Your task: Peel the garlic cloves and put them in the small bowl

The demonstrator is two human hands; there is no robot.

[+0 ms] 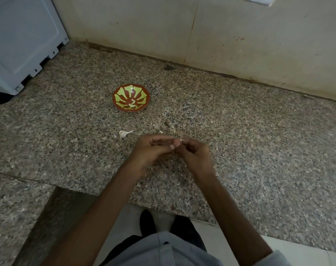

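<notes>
**Both hands pinching one clove, short of the bowl**

Reaches in from the bottom edge with both bare forearms, converging over the speckled stone desk [249, 135]. Holds the left hand [151, 148] with its fingers curled inward and pointing right, and the right hand [194, 153] with its back to the camera and fingers bent toward the left. Meets fingertip to fingertip at the middle.

Grips a small pale garlic clove [177, 140] exactly at that meeting point, pinched between the thumbs and fingertips of both hands. Hides most of it behind the fingers, so cannot tell how much skin is on it.

Places the small bowl [123, 89] well beyond the hands, up and to the left, upright on the desk, red-brown with a yellow-green pattern. Contains a couple of pale peeled cloves [132, 104] near its bottom.

Shows another garlic piece [124, 133], white with a pointed tail, lying on the desk between the bowl and the left hand, near the knuckles but apart from them. Shows also pale skin scraps [161, 132] just beyond the fingertips.
</notes>
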